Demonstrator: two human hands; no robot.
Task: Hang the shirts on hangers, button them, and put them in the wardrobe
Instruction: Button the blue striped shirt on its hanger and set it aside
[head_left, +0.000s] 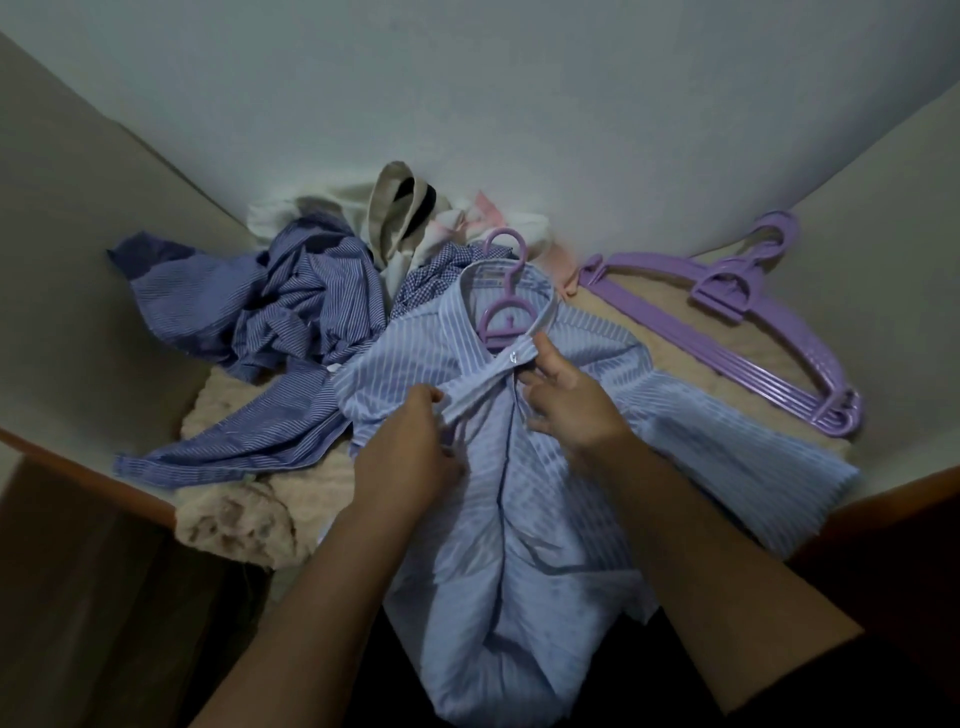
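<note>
Buttoning light-blue shirt (519, 467) at frame center, left hand (410, 447) pinching placket, right hand (566, 400) pinching collar btn edge; fabric soft, floppy, grab near btn.

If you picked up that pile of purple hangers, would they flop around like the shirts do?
Probably not. The spare purple hangers look like moulded plastic holding a firm shape, so they would likely stay stiff. They lie stacked loosely, so some might slide apart when lifted. The dark striped shirt lies crumpled, which suggests it is floppy.
</note>
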